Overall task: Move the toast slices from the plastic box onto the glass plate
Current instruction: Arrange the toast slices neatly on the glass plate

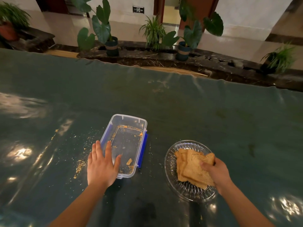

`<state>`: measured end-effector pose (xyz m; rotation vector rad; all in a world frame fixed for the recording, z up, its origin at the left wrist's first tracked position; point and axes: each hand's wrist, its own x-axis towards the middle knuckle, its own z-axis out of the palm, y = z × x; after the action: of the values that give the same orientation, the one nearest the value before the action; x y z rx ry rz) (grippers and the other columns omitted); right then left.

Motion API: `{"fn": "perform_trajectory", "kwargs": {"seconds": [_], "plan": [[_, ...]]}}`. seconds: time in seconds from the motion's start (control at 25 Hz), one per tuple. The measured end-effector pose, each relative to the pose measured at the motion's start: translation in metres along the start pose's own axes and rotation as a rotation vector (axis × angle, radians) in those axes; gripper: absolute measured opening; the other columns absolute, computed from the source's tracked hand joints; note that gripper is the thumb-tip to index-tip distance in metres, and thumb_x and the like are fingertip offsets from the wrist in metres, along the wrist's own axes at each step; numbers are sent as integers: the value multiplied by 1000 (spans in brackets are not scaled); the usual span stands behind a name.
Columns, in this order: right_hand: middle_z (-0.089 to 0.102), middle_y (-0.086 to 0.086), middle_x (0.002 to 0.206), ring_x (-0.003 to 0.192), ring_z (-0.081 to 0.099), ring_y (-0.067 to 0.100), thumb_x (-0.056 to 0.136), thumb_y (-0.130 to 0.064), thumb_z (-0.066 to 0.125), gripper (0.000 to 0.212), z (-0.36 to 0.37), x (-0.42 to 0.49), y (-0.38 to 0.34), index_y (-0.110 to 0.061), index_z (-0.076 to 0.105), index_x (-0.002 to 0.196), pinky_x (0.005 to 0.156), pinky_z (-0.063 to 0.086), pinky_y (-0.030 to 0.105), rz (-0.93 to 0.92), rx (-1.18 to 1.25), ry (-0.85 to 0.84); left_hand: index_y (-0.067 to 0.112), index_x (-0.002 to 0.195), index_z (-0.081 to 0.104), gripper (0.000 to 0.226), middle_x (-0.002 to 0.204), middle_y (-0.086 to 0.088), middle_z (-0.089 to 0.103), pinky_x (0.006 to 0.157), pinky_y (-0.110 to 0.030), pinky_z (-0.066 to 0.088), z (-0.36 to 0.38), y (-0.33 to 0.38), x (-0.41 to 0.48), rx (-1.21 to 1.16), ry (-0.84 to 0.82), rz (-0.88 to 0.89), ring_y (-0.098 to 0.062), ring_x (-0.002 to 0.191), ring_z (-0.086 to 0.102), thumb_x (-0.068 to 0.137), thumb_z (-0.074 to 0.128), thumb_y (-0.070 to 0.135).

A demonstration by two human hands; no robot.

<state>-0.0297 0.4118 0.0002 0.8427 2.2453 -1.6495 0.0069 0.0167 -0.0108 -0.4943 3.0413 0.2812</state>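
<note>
The clear plastic box (129,122) with blue side clips lies at the table's centre and holds only crumbs and one small toast scrap (129,161). My left hand (101,166) rests flat, fingers spread, on the box's near left corner. To the right stands the cut-glass plate (170,163) with a stack of brown toast slices (191,167) on it. My right hand (216,174) pinches the top slice at its right edge, thumb on top, over the plate.
The table (180,112) has a glossy dark green cover, with crumbs (80,166) scattered left of the box. Beyond the far edge stand potted plants (111,45) on a dark stone ledge.
</note>
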Motion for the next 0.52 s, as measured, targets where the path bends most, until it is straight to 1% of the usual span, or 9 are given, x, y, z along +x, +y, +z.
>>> {"fn": "perform_trajectory", "kwargs": {"seconds": [0.08,0.2,0.28,0.32,0.4,0.48,0.52], "plan": [[72,8,96,88,69,29,83,-17,74,29,0,2,3,-8,63,108,83,58,53,-26,-167,65,23,155,14,77,166,-15,-1,122,-51,9,0,1,1,-11,1,-1,-34,152,-1,93,16,68],[71,4,89,80,68,25,83,-20,73,27,0,2,2,-10,62,106,77,59,49,-51,-293,98,21,155,17,76,166,-15,3,123,-52,8,-3,3,1,-12,-2,-2,-35,152,0,93,21,65],[70,5,86,75,69,26,82,-21,72,27,-2,3,2,-10,62,105,73,60,49,-68,-333,120,20,155,18,76,166,-14,5,123,-52,7,-6,7,-1,-20,1,13,-34,152,0,93,23,63],[71,6,87,77,69,27,82,-21,73,29,-4,2,3,-11,63,107,73,60,49,-74,-330,127,19,155,19,75,166,-14,7,123,-52,8,-8,11,-3,-42,7,21,-34,152,1,93,25,62],[70,5,99,83,69,27,83,-22,72,42,-8,2,4,-12,59,122,74,60,48,-78,-312,129,17,152,27,68,163,-17,18,122,-54,15,-14,25,-9,-118,56,53,-36,151,9,95,36,53],[68,3,115,95,67,25,85,-24,71,51,-13,2,7,-12,55,131,83,57,47,-67,-301,138,14,147,37,59,155,-20,33,117,-56,28,-18,48,-19,-170,133,163,-39,146,25,95,53,38],[67,4,119,101,65,26,85,-25,71,53,-16,2,9,-12,54,134,87,55,47,-56,-293,146,13,143,43,57,150,-20,40,113,-55,35,-17,61,-26,-187,156,248,-39,140,33,91,60,31]]}}
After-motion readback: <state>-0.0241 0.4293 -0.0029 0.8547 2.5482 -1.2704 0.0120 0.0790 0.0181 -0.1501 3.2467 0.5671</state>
